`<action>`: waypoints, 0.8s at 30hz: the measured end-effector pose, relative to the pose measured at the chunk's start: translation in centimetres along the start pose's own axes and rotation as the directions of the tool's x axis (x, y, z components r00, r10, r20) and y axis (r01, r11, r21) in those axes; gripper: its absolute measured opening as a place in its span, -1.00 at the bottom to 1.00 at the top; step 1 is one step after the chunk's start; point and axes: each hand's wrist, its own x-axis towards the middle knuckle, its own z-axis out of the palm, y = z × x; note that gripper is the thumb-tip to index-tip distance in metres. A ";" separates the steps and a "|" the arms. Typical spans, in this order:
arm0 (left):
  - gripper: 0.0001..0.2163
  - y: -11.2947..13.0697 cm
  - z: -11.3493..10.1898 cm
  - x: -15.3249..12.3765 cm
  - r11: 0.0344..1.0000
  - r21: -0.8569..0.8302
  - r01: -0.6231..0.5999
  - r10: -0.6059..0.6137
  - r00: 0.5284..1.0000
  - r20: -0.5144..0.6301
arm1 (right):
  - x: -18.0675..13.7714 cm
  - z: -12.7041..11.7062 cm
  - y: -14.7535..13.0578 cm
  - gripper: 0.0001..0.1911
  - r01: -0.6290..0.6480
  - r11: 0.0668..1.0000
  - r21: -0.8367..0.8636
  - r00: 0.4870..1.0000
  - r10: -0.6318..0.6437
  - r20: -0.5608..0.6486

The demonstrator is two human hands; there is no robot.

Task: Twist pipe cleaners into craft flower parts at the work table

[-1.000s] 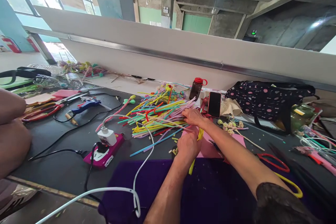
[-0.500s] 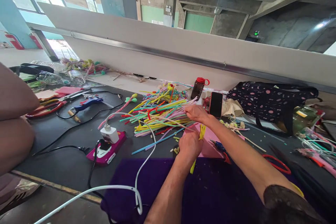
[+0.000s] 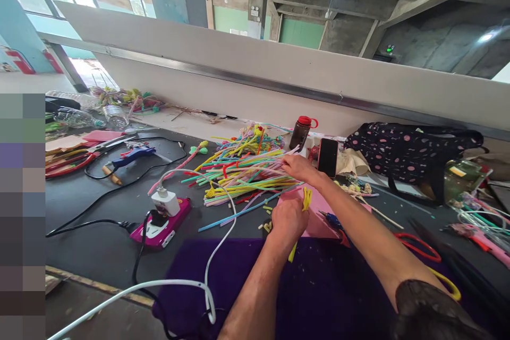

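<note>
My left hand is closed around a bundle of yellow pipe cleaners that sticks out above and below the fist, over a pink sheet. My right hand reaches forward into a big pile of coloured pipe cleaners on the dark table; its fingers pinch some pale strands at the pile's right edge. A purple cloth lies under my forearms.
A pink power strip with a white charger and cables lies to the left. A blue glue gun and red-handled scissors are at far left. A brown bottle, a phone and a spotted bag stand behind. Red scissors lie right.
My right hand has shifted slightly further up into the pile's right edge. A person's knees at the far left are no longer visible. My left hand keeps its hold.
</note>
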 end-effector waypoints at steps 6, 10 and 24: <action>-0.73 0.1 0.0 0.0 1.000 -0.002 -0.001 0.001 1.000 -0.011 | 0.0 1.7 0.3 -0.74 0.012 0.998 -0.069 0.997 -0.007 0.074; -0.73 0.0 0.1 -0.1 1.000 0.007 -0.010 0.010 1.000 -0.010 | 0.1 2.3 0.3 -0.68 0.046 0.994 -0.102 0.993 -0.035 0.113; -0.75 -0.1 0.2 -0.1 0.999 -0.043 -0.024 0.022 0.998 -0.050 | 0.0 0.2 0.9 -0.70 0.041 0.997 -0.059 0.999 -0.042 -0.016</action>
